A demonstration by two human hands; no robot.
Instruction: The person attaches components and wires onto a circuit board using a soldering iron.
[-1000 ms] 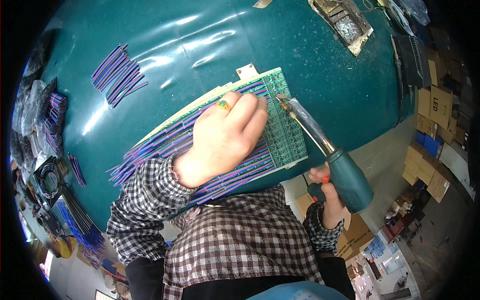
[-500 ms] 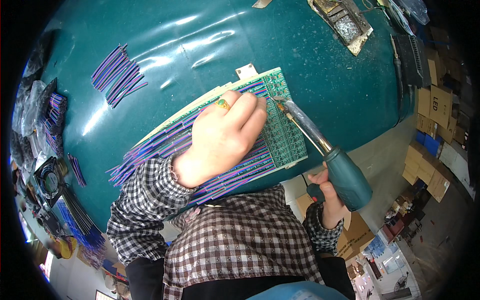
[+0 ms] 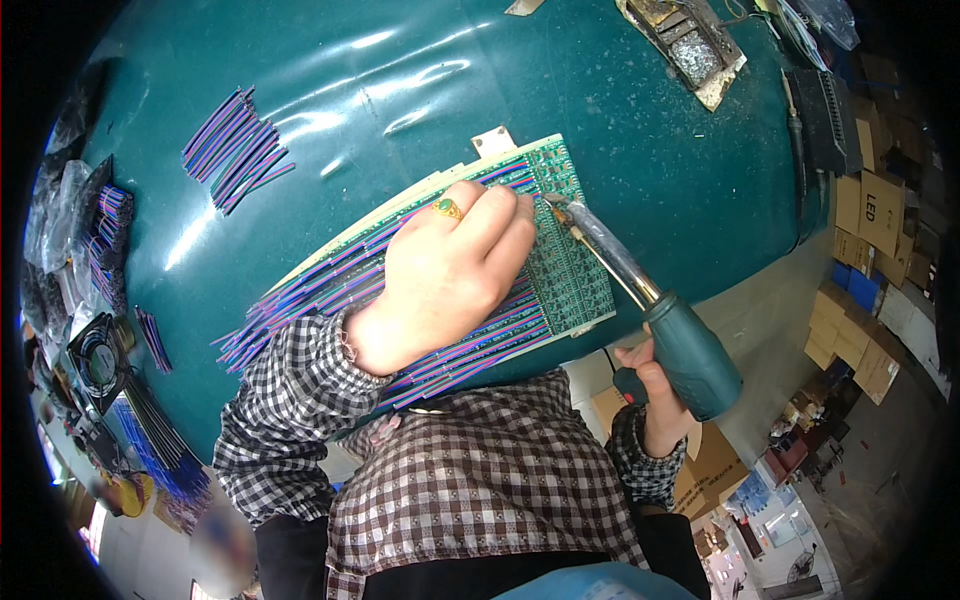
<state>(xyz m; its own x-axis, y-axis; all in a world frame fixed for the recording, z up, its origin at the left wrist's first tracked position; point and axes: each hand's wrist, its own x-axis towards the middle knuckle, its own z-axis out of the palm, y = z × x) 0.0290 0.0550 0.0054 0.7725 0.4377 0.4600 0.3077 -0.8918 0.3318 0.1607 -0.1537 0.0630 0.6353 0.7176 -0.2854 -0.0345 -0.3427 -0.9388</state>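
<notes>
A green circuit board panel (image 3: 572, 275) lies on the table, with rows of thin purple, blue and black ribbon wires (image 3: 290, 305) running leftward from it. My left hand (image 3: 450, 260), with a ring on one finger, rests across these wires. Its fingers are curled and closed on a ribbon wire near the upper part of the board; the fingertips are partly hidden. In my right hand (image 3: 662, 405) is a soldering gun (image 3: 697, 355) with a dark green handle, gripped from below. Its metal tip meets the board just right of my left fingertips.
A loose bundle of cut wires (image 3: 235, 150) lies at the upper left. At the far right stands a worn metal tray (image 3: 690, 50) with solder residue. Left of me are a small black fan (image 3: 98, 362) and more wire bundles (image 3: 112, 235). Cardboard boxes (image 3: 868, 215) are stacked beyond the table's right edge.
The soldering gun has shifted slightly up and left, its tip closer to my left fingertips. My left hand has hardly moved. A blurred shape has appeared at the lower left.
</notes>
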